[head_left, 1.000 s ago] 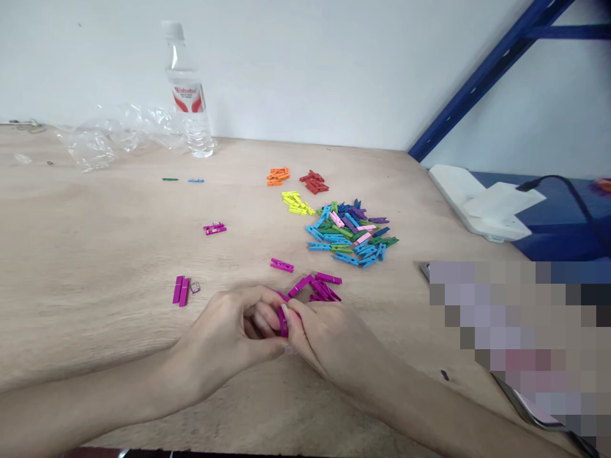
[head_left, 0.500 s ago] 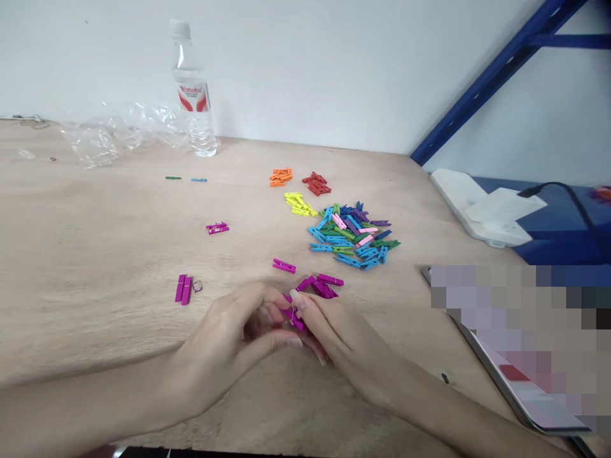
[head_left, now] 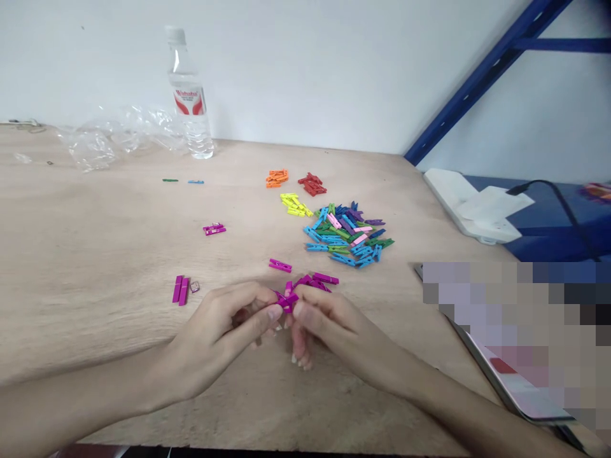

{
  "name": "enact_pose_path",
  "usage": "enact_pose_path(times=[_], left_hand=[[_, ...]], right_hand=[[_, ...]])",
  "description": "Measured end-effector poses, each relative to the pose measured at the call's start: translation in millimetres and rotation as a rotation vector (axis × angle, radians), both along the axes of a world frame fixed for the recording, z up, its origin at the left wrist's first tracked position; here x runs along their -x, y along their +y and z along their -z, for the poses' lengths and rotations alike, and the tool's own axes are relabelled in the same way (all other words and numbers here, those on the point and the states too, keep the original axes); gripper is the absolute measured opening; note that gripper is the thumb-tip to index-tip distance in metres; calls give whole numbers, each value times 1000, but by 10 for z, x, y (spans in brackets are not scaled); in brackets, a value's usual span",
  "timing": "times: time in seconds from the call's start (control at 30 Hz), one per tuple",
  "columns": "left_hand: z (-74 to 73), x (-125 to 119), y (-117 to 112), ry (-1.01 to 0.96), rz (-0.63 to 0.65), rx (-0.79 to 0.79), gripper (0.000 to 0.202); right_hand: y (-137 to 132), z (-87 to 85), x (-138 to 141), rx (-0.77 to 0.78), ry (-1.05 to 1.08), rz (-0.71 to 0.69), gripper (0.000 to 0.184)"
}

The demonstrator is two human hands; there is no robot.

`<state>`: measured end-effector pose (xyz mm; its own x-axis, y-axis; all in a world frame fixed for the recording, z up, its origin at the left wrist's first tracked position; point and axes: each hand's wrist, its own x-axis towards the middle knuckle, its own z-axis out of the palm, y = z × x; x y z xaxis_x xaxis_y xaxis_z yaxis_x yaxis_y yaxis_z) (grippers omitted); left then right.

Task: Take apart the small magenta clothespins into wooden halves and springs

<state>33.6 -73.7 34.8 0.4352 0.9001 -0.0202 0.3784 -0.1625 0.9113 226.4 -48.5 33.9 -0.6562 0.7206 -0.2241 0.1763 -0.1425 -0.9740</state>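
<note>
white walls and a blue steel shelf frame [head_left: 482,83] surround a light wooden bench [head_left: 95,210]. a plastic water bottle [head_left: 187,95] and crumpled clear plastic wrap [head_left: 102,137] stand at its far edge. mid-bench lies a mixed heap of mini wooden clothespins [head_left: 346,232], with separate orange clothespins [head_left: 277,178], red clothespins [head_left: 312,184] and yellow clothespins [head_left: 292,203] just beyond it. a loose magenta cluster [head_left: 315,281] lies directly past the hands.

the left hand [head_left: 222,337] and right hand [head_left: 334,334] are together, clamped from both sides on a magenta clothespin [head_left: 287,301] held just above the bench. whether a second clothespin is joined to it cannot be told.

hazard 1: uneven finger pressure may let the spring release, throwing the clothespin or its parts into the cluster. hazard 2: the hands are close to the cluster, so a forward slip may scatter it. hazard 3: a small loose part [head_left: 194,287], too small to identify, lies on open bench and may be knocked aside by a stray sweep of the left hand.
</note>
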Motion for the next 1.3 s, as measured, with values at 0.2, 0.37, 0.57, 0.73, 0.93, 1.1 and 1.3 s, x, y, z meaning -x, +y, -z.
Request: enact_pose_path(times=[0.2, 0.37, 0.57, 0.73, 0.93, 1.1, 1.3], left_hand=[[-8, 8, 28, 25, 12, 5, 31], [-52, 5, 43, -48, 101, 66, 31], [-34, 31, 33, 12, 124, 19, 25], [-22, 55, 64, 56, 201, 28, 24], [-14, 109, 131, 74, 349, 96, 21], [-52, 129, 150, 119, 376, 34, 23], [-74, 117, 76, 192, 386, -223, 13]], right_hand=[[5, 17, -3, -84, -65, -27, 30], [30, -95, -24, -191, -178, -97, 36], [134, -242, -102, -270, -289, -311, 36], [158, -268, -140, -247, -321, -418, 38], [163, -232, -145, -195, -308, -462, 37], [176, -243, -147, -145, -303, -473, 36], [186, -254, -170, -74, -300, -507, 30]])
